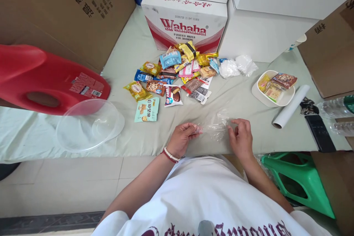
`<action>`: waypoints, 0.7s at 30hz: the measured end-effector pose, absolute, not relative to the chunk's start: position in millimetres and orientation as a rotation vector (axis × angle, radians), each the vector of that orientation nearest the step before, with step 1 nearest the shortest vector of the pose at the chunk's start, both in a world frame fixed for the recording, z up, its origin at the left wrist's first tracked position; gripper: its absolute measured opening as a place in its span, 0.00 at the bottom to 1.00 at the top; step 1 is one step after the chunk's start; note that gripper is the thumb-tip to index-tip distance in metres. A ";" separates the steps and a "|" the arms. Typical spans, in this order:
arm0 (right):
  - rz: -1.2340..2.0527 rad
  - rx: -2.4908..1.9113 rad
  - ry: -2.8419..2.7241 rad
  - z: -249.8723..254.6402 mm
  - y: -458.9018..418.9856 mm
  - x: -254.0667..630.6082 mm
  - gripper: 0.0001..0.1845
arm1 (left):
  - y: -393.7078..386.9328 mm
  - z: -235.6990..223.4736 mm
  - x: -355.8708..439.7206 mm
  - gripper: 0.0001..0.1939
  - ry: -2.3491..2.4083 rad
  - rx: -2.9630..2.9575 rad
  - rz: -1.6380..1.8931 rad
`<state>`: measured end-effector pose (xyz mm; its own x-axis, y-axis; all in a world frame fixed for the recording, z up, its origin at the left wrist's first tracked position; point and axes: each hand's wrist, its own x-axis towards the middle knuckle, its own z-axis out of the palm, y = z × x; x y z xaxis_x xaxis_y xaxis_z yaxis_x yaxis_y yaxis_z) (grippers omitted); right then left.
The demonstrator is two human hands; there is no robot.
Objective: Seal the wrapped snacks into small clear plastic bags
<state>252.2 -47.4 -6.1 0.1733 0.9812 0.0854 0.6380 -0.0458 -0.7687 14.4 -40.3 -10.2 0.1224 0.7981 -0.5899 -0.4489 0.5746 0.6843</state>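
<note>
My left hand [182,138] pinches the gathered end of a clear plastic bag [217,125] near the table's front edge. At the bag's other end is my right hand [241,138], its thumb and index finger apart and its other fingers curled; whether it touches the film, I cannot tell. Beyond the bag lies a pile of wrapped snacks [170,73]. A chocolate pie packet [173,96] and a mint-green snack packet [146,110] are at its near side. To the right, a white bowl [269,96] holds several snack packets. Crumpled clear bags [238,67] lie behind.
A clear plastic bowl [116,127] and a red jug [91,90] are at the left. A Wahaha carton [184,25] stands behind the pile. A white roll [291,107], a black phone [320,132], keys [309,106] and plastic bottles [334,107] lie at the right. Below is a green stool [312,188].
</note>
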 end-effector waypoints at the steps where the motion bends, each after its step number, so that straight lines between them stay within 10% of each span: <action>1: 0.574 -1.720 -1.577 -0.1 -50.4 246.2 0.10 | -40.7 -9.4 17.2 0.21 1.105 0.389 0.946; 11: 1.279 -1.414 -1.304 3.5 -33.0 200.0 0.13 | -44.8 -9.6 29.2 0.15 1.141 0.577 1.081; 21: 1.322 -1.660 -1.005 -5.7 -56.7 281.4 0.20 | -29.7 -22.4 -7.8 0.13 1.208 0.305 1.277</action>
